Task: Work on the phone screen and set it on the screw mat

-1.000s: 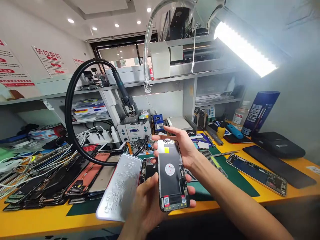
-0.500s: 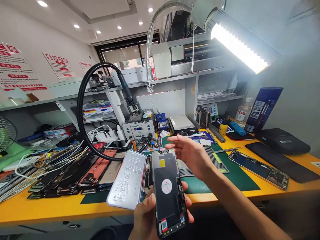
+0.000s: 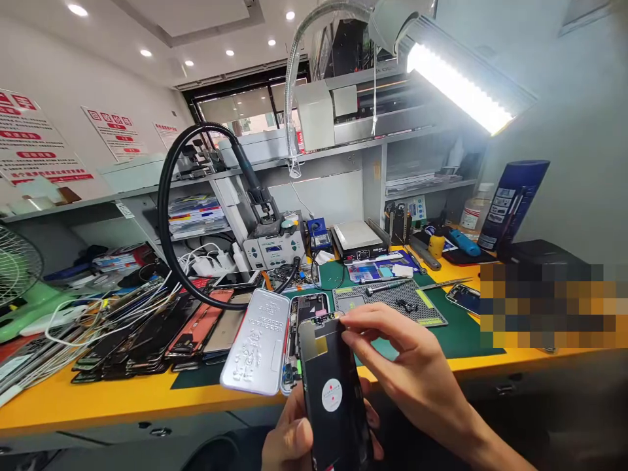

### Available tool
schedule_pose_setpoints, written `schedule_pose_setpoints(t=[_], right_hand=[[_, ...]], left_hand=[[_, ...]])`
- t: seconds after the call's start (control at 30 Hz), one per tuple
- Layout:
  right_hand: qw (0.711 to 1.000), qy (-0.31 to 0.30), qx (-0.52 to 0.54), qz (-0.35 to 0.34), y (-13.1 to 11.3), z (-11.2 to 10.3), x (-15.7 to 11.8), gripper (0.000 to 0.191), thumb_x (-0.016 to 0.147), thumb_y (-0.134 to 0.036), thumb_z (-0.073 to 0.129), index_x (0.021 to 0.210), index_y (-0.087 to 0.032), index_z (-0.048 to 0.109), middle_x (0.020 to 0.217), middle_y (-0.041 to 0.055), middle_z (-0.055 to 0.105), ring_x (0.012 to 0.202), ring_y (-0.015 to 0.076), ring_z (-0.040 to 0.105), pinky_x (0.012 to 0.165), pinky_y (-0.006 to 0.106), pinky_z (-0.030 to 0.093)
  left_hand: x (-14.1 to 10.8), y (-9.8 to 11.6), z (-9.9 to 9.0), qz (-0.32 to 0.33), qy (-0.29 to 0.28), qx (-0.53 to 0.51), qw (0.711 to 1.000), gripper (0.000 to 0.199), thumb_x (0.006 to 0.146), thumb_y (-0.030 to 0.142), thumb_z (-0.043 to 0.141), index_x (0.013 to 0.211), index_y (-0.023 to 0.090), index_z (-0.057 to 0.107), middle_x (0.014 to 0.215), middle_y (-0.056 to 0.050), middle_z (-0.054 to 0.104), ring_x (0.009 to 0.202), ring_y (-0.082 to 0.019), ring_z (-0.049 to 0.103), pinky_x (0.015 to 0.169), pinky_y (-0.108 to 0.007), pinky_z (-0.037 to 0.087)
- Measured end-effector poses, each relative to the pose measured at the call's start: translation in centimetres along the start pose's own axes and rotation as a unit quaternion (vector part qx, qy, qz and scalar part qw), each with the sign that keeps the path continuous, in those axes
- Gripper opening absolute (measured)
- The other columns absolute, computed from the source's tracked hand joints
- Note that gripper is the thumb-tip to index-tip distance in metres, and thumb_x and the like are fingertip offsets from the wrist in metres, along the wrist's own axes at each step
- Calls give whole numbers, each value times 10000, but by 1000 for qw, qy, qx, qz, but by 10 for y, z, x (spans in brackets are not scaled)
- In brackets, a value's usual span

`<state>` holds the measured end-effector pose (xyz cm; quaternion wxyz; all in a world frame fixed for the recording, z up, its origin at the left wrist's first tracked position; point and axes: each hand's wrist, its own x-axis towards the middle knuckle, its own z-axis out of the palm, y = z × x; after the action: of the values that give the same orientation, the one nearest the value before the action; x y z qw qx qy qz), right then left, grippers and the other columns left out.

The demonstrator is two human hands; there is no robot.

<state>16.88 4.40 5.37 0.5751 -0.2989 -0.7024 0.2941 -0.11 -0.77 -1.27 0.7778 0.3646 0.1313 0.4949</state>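
Screen assembly (image 3: 332, 392), back side up, round white-and-red sticker at mid-panel, clamped in left hand (image 3: 299, 439) at bottom of view. Left thumb lies on the panel's left edge, other fingers wrap from beneath and show at the right edge. Lower end of the panel runs out of frame.

Long axis: points away from the body, tilted a little to the left at the far end. The far end sits just ahead of the left fingers and directly under the right fingertips.

Right hand (image 3: 417, 373) comes in from the right, wrist low. Thumb and forefinger are pinched together on the panel's top right corner, by the yellow patch; remaining fingers are loosely curled, touching nothing. The right hand is nearer the top end, the left owns the bottom.

Just beyond the fingertips, on the green mat (image 3: 461, 333): opened phone body (image 3: 308, 309), internals showing, lying along nearly the same axis. Touching its left side, embossed silver tin (image 3: 255, 350), tilted. These two lie closest beneath the panel's far end.

Right of the fingers: perforated grey pad (image 3: 387, 297) with a screwdriver and small bits. Left of the fingers, well apart: rows of spare screens (image 3: 147, 340) and white cables. Farther back: hot-air station (image 3: 275, 248) with looping black hose, above it the lamp (image 3: 456, 85). Orange bench (image 3: 98, 399) runs under it all. Patch at far right is blurred out, contents unreadable.
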Motion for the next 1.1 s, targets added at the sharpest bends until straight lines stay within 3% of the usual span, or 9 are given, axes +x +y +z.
schedule_pose_setpoints(t=[0.3,0.43,0.6,0.83,1.1], right_hand=[[991,-11,-73,-112,-1,2,-2,267,931,-60,648,1112,-234,742,1091,58,701,1021,169,704,881,272,598],[988,-12,-81,-133,-1,2,-3,263,933,-64,668,1118,-236,741,1112,68,684,1040,177,696,890,295,603],[989,-22,-74,-127,0,1,-1,260,929,-59,669,1092,-248,745,1101,63,684,1017,180,699,886,308,604],[993,-39,-55,-98,0,-2,-1,214,918,-70,666,1026,-242,734,1077,49,676,1002,169,697,874,269,580],[996,-73,-27,-36,0,-6,-1,171,933,-108,654,983,-257,720,1067,40,650,970,166,683,808,260,583]], left_hand=[[-7,2,1,17,14,34,999,647,740,538,819,1268,175,724,1048,-145,778,859,-250,754,784,-299,526],[-7,0,-5,18,18,55,998,676,712,550,837,1242,146,728,1023,-151,762,821,-231,736,732,-276,509],[-6,-1,-13,23,11,73,997,632,706,535,849,1210,169,745,962,-134,755,781,-232,724,704,-289,516],[-10,-2,-9,37,7,76,996,474,769,504,808,1152,231,748,810,-85,751,742,-249,745,689,-310,555],[-10,-3,-19,6,-9,75,997,674,707,534,840,1242,138,729,976,-169,769,791,-264,755,702,-294,541]])
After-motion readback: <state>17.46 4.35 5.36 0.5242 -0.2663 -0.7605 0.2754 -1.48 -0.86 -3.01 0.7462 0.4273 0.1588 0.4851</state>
